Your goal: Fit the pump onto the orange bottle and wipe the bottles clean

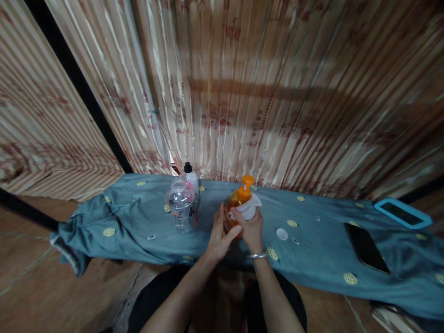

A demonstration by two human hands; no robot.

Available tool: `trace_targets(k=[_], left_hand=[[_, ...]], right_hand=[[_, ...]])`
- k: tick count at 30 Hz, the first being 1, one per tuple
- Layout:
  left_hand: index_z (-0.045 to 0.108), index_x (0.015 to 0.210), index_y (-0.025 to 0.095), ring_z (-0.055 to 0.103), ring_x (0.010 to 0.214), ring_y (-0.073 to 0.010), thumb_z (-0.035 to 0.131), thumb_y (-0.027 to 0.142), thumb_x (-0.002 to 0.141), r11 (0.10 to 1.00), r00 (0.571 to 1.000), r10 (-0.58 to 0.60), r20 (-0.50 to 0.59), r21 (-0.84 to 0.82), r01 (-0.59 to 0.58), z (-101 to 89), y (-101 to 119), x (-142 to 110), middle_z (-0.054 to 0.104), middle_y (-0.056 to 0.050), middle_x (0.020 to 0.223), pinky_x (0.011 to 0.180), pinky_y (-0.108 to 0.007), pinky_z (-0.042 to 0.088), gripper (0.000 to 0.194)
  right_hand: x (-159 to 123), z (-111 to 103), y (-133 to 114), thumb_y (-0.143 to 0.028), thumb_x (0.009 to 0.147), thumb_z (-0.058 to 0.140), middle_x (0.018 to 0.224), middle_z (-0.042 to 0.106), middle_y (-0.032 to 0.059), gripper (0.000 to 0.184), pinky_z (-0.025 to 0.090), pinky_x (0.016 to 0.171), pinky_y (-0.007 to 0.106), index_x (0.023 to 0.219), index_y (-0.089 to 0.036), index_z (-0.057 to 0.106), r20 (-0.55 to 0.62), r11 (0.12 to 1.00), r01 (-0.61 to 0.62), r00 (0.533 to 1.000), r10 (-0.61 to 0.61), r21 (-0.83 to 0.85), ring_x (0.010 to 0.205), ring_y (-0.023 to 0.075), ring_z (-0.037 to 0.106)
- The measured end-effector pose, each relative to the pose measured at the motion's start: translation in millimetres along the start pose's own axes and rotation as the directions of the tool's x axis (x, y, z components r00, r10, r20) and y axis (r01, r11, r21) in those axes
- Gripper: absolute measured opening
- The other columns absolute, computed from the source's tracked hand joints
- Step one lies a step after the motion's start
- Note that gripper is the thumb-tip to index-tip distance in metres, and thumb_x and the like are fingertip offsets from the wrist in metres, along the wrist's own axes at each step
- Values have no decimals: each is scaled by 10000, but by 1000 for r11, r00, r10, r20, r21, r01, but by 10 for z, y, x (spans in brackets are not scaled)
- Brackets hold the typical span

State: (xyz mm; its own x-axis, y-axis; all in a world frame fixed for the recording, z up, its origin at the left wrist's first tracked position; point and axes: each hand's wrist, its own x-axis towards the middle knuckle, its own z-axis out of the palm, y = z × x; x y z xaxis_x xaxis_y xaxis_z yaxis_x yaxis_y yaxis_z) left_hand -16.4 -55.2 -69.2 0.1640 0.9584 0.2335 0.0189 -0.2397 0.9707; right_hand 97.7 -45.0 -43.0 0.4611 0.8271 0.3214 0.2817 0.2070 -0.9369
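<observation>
An orange pump bottle (239,196) stands on a low surface covered by a teal cloth (138,217). My left hand (219,233) wraps around the bottle's left side, steadying it. My right hand (250,226) holds a white cloth (250,208) pressed against the bottle's right side, just under the pump head. A silver bracelet sits on my right wrist.
A clear plastic bottle (180,203) and a white bottle with a black cap (190,178) stand left of the pump bottle. A small white cap (281,234) lies to the right. A black phone (366,247) and a blue-cased tablet (402,212) lie far right. Striped curtains hang behind.
</observation>
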Motion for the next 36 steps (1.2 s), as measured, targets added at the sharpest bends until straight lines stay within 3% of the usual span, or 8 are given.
trace_targets(k=[9, 14, 20, 25, 28, 31, 33, 36], left_hand=[[452, 1421, 258, 425, 1355, -287, 666, 393, 811, 997, 999, 41, -33, 63, -39, 2, 54, 72, 506, -94, 1399, 1181, -503, 318, 660], [418, 1444, 255, 388, 1398, -282, 651, 389, 823, 997, 997, 60, -43, 47, -57, 58, 10, 70, 458, -93, 1473, 1189, -499, 308, 677], [414, 1447, 251, 334, 1454, -251, 573, 407, 872, 997, 996, 75, -46, 33, -73, 97, 30, 87, 440, -74, 1521, 1243, -487, 208, 617], [400, 1456, 222, 317, 1473, -247, 494, 430, 917, 1000, 1000, 14, -26, 8, -14, 84, 73, 115, 424, -78, 1546, 1256, -473, 189, 586], [384, 1463, 234, 317, 1475, -252, 466, 387, 929, 1000, 999, 24, -30, 11, -23, 95, 44, 115, 411, -74, 1557, 1253, -505, 186, 561], [316, 1494, 212, 282, 1487, -287, 614, 317, 819, 991, 993, 120, 2, 66, -120, 136, -11, 97, 373, -105, 1572, 1249, -534, 167, 745], [276, 1508, 196, 253, 1494, -307, 678, 267, 743, 982, 986, 164, 19, 87, -165, 179, -44, 87, 335, -128, 1584, 1249, -537, 158, 867], [235, 1514, 193, 233, 1496, -331, 708, 249, 713, 985, 990, 144, -1, 91, -143, 246, -74, 88, 293, -150, 1593, 1243, -551, 157, 932]], right_hand=[[-342, -125, 591, -430, 915, 624, 1070, 656, 59, 311, 532, 860, 431, 1077, -165, 628, 213, 993, 61, 976, -39, -97, 956, 201, 645], [-494, -155, 689, -432, 922, 615, 961, 655, 34, 282, 547, 752, 360, 1016, -167, 633, 311, 986, 64, 950, -13, -152, 822, 163, 643], [-417, -219, 358, -483, 962, 516, 1164, 637, 77, 349, 474, 961, 473, 1139, -202, 619, 276, 992, 95, 959, -68, -84, 1058, 220, 615], [-6, -249, -116, -532, 960, 487, 1185, 632, 84, 391, 417, 1015, 499, 1119, -204, 627, 210, 992, 128, 970, -124, -5, 1114, 234, 588], [340, -241, -377, -531, 954, 503, 1094, 649, 66, 396, 472, 942, 464, 1090, -180, 627, 262, 981, 172, 946, -191, 92, 1019, 217, 619], [564, -225, -532, -524, 936, 548, 913, 658, 25, 376, 526, 797, 388, 979, -162, 640, 384, 969, 164, 896, -225, 185, 817, 170, 640], [600, -207, -570, -513, 934, 559, 896, 658, 21, 363, 528, 780, 375, 965, -161, 641, 417, 961, 147, 878, -235, 233, 796, 162, 639], [537, -153, -572, -500, 935, 565, 866, 651, 11, 349, 524, 745, 352, 958, -160, 642, 371, 952, 119, 902, -222, 281, 754, 150, 625]])
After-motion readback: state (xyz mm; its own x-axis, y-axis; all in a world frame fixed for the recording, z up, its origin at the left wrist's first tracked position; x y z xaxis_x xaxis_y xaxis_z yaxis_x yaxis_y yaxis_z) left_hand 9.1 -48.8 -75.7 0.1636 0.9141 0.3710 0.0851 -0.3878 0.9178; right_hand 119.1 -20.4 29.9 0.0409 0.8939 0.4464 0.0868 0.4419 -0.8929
